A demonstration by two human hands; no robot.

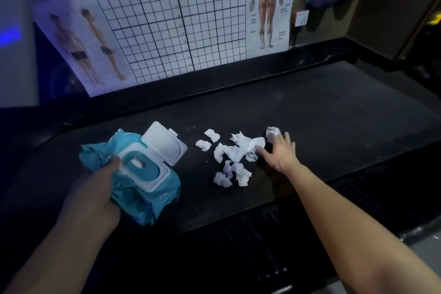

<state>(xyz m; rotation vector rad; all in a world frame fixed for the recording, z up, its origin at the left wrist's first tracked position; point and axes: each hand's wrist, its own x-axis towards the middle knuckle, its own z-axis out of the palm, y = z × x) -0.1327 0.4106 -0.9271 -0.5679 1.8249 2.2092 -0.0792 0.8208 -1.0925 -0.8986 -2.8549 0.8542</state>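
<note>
- Wipes pack (152,200) lies on the left part of a black mat (334,107). We see it held at its near-left end, and its right side rests on the mat.
- The mat runs wide and bare to the right and behind the paper. A raised black rail (214,83) bounds its far edge, and a ribbed black border bounds the near one.
- Behind the rail stand a grid poster (167,19) and an anatomy chart (269,2), with a wall socket (301,18) beside them.
- Our left hand (95,188) grips the pack. The thumb lies on top at the white frame's edge and the fingers curl underneath.
- The pack's long axis seems to run diagonally, from far left to near right. Its top faces up, and the white flip lid (164,143) stands open, swung toward the far right.
- Crumpled tissues (229,153) lie scattered just right of the lid, apart from the pack.
- Our right hand (279,153) is spread flat and low at the right edge of the tissues and grips nothing. Its thumb touches the largest wad, and its fingertips reach a small ball of paper (272,132).
- The two hands are well apart, with the tissues between them.
</note>
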